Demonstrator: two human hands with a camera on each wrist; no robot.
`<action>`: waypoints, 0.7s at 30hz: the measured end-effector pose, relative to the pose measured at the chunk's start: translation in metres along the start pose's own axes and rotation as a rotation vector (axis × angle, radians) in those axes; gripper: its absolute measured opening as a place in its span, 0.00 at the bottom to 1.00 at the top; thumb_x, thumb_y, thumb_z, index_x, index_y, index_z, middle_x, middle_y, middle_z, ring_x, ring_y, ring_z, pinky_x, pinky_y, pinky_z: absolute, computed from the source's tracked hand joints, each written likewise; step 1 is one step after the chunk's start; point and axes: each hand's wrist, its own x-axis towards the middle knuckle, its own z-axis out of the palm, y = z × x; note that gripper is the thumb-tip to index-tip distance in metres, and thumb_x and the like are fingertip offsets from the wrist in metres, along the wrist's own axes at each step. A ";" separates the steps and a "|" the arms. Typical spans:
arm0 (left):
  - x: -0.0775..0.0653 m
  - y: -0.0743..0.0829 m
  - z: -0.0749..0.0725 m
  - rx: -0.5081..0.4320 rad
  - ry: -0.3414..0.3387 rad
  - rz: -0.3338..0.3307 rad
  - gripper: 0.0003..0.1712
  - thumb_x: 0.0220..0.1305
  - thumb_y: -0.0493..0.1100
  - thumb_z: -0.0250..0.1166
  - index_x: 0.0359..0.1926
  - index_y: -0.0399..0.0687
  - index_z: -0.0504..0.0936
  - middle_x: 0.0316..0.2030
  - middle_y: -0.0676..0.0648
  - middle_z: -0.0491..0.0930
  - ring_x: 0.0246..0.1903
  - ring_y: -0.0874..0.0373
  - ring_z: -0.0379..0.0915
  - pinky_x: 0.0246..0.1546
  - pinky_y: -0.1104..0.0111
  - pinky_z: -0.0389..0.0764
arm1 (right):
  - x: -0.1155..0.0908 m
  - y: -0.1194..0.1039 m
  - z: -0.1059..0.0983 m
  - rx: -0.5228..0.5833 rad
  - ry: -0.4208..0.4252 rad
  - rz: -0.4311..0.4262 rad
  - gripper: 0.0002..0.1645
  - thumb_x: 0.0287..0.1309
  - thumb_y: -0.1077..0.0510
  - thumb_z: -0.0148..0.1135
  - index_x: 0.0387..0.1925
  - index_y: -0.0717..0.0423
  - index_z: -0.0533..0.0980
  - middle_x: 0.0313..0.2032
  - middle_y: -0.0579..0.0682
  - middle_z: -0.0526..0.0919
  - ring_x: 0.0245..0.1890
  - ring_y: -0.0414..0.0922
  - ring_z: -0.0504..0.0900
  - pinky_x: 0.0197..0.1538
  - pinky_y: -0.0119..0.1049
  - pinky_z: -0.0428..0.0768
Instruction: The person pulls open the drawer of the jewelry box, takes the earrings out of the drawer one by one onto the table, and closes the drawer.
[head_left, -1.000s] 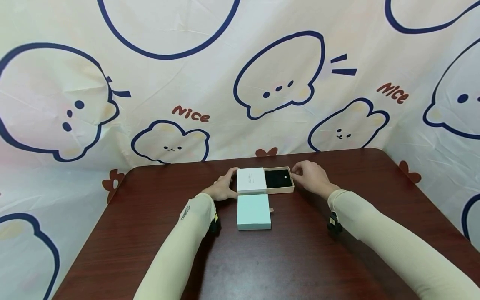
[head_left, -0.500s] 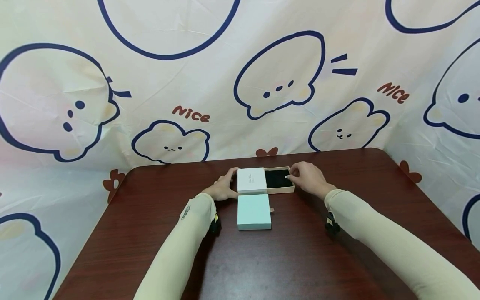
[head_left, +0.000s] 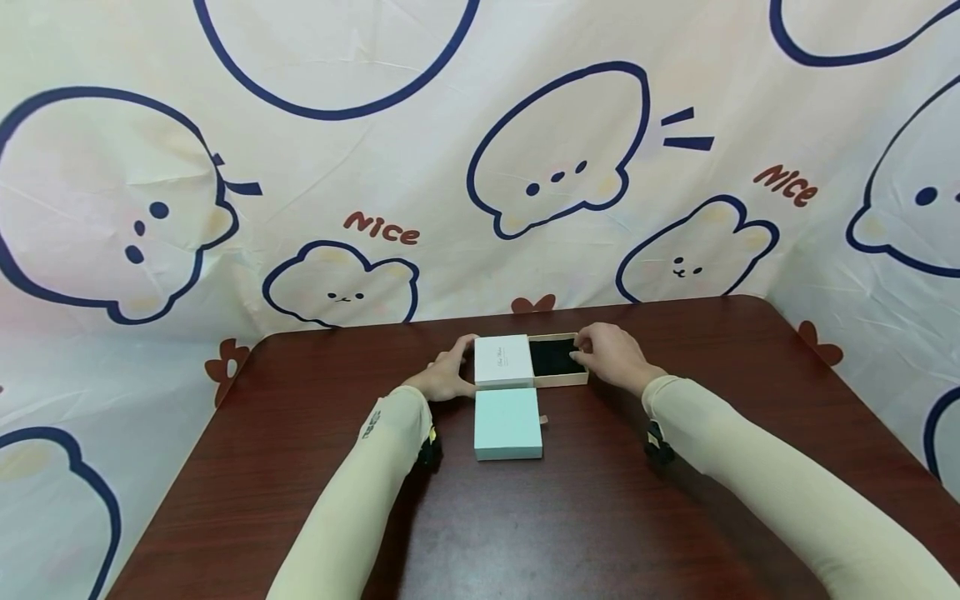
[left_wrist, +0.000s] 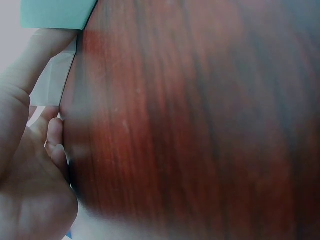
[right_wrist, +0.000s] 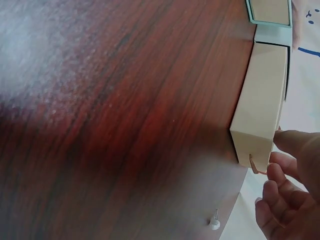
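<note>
A white box sleeve is gripped by the left hand on a wooden table, its tan drawer open rightward. The right hand has been shifted inward over the black insert; a white bead visible earlier is hidden, and whether it is pinched cannot be told.

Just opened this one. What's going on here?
A person's left hand steadies a white box sleeve, thumb on its near side. The right hand is at the outer end of the tray, which sticks out of the sleeve; whether its fingertips hold anything is hidden. A mint box sits just nearer the person. The right wrist view shows a small white stud on the table.
</note>
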 end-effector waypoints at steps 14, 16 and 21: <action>-0.001 0.000 0.000 0.006 -0.004 -0.015 0.55 0.63 0.45 0.72 0.78 0.56 0.44 0.79 0.44 0.48 0.73 0.38 0.53 0.71 0.38 0.49 | 0.006 0.002 0.006 -0.034 -0.025 0.002 0.15 0.65 0.55 0.66 0.48 0.60 0.84 0.40 0.55 0.85 0.35 0.47 0.79 0.38 0.42 0.79; 0.000 0.000 0.000 0.005 -0.004 -0.012 0.55 0.63 0.45 0.73 0.78 0.56 0.45 0.79 0.44 0.48 0.73 0.38 0.53 0.71 0.38 0.49 | 0.006 0.003 0.007 -0.036 -0.025 0.007 0.15 0.65 0.55 0.67 0.48 0.59 0.84 0.38 0.54 0.84 0.34 0.47 0.78 0.36 0.39 0.78; -0.001 0.001 0.000 0.004 0.001 -0.012 0.55 0.62 0.45 0.73 0.78 0.55 0.45 0.79 0.43 0.49 0.73 0.37 0.53 0.70 0.38 0.50 | 0.007 0.004 0.008 -0.042 -0.020 0.008 0.15 0.65 0.54 0.67 0.48 0.59 0.84 0.38 0.54 0.84 0.34 0.47 0.77 0.36 0.38 0.77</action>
